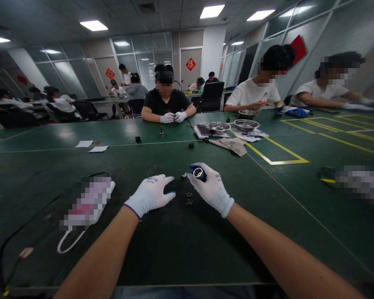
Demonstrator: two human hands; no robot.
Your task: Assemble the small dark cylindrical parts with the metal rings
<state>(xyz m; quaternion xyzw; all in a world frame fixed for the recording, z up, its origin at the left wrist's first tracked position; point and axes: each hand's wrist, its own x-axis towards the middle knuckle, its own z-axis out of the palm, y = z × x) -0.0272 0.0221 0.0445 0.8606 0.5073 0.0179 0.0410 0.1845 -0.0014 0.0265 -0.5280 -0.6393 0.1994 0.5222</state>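
My right hand (212,189), in a white glove with blue fingertips, is closed around a black cylindrical part (199,174) whose open end, with a silvery rim, faces me. By its fingertips a small greyish piece (184,175) shows, too small to name. My left hand (152,192), gloved alike, rests low over the green table (171,253) with thumb and fingers apart and nothing between them. Between the two hands lie small dark metal pieces (189,198), whose kind I cannot make out.
A blurred device with a white cable (102,203) lies at left. Metal bowls (247,125), a beige cloth (229,145), white papers (98,149) and small black parts (191,145) are farther back. A gloved co-worker (166,97) sits opposite; others sit at right. Yellow tape (286,162) marks the tabletop.
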